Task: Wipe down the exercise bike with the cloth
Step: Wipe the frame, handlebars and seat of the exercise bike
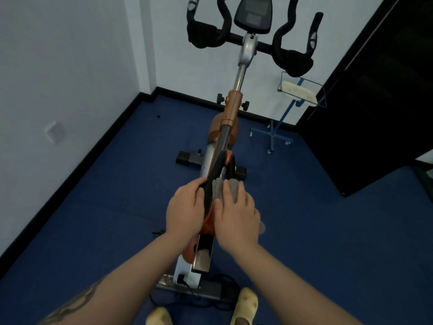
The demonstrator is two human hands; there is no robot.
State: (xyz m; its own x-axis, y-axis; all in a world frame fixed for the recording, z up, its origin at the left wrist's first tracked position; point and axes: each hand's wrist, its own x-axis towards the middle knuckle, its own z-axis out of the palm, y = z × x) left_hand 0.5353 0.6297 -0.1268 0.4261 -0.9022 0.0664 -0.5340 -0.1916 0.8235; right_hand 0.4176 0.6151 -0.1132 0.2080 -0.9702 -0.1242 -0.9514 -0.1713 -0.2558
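**Both hands on the bike saddle, cloth under the right**

The exercise bike stood on a blue floor in the corner of a white-walled room, its black handlebars and console at the far end from the camera. The person stood at the rear of the machine, 2 pale clogs showing at the bottom edge.

The left hand gripped the left side of the black and orange saddle, fingers curled over its edge. The right hand lay flat on the grey cloth, fingers straight and slightly spread, pressing it against the saddle's right side. Cloth stuck out beyond the fingertips, and a corner also showed past the outer side of the hand.

A blue wire stand holding a pale flat pad stood near the bike, beside a dark door. A wall socket sat on the left wall.
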